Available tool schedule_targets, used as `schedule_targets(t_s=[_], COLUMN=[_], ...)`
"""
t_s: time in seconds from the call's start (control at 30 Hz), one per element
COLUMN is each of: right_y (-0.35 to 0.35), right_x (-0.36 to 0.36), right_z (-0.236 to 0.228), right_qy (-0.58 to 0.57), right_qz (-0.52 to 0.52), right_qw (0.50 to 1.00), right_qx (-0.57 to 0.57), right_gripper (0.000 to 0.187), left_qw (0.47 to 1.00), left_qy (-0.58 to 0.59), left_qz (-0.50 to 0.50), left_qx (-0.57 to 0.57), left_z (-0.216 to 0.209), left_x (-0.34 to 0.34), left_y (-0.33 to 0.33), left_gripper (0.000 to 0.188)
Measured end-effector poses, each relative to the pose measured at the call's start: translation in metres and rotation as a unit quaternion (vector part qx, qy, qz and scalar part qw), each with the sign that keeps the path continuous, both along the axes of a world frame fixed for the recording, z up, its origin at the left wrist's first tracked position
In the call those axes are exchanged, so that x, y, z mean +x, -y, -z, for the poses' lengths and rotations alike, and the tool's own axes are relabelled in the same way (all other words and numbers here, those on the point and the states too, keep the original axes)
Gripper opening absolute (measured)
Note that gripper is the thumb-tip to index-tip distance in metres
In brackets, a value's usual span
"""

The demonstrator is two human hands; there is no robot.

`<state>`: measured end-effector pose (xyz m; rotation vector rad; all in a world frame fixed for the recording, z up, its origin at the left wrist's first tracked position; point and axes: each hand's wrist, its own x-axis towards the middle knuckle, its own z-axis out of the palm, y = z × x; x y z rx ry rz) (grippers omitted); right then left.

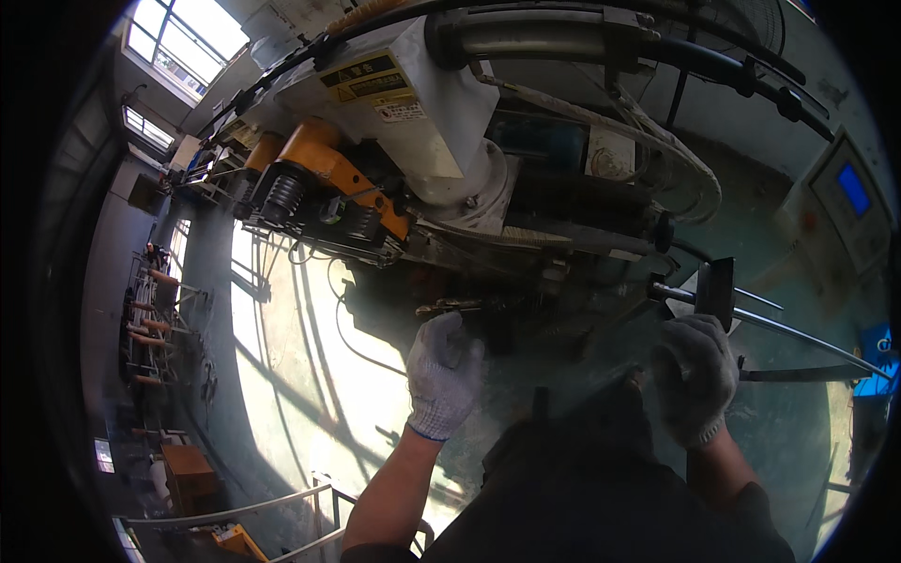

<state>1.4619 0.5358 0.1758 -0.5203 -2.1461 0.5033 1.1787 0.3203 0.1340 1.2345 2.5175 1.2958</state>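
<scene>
Setting: workshop floor, sunlit, beneath a large white and orange machine.
Left hand: gloved, fingers curled around a small metal part at the machine's dark underside.
Right hand: gloved, fingers closed near a thin metal rod; whether they grip it cannot be told.
Beyond: dark flat plate on the rod, control panel at right.
</scene>
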Motion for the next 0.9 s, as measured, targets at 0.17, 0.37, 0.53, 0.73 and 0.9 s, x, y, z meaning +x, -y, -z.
schedule_targets(t_s=[0.17,0.37,0.53,0.73,0.9], right_y=[0.062,0.067,0.083,0.112,0.113], right_x=[-0.121,-0.276,-0.409,-0.542,-0.599], right_z=[0.024,0.059,0.067,0.068,0.072], right_qy=[0.002,-0.009,-0.032,-0.050,-0.017], right_qz=[-0.058,-0.079,-0.070,0.009,0.076], right_qw=[0.967,0.895,0.922,0.987,0.983], right_qx=[-0.249,-0.439,-0.378,-0.152,-0.168], right_gripper=[0.035,0.043,0.040,0.032,0.030], left_qw=[0.996,0.988,0.980,0.961,0.954], left_qy=[-0.085,-0.128,-0.191,-0.251,-0.242], left_qz=[-0.018,-0.066,-0.041,0.006,0.102], left_qx=[0.026,0.046,-0.020,-0.115,-0.141], left_z=[-0.018,-0.021,-0.021,-0.029,-0.023], left_x=[-0.089,-0.171,-0.242,-0.371,-0.451], left_y=[0.057,0.076,0.088,0.040,-0.010], left_gripper=[0.052,0.060,0.070,0.080,0.066])
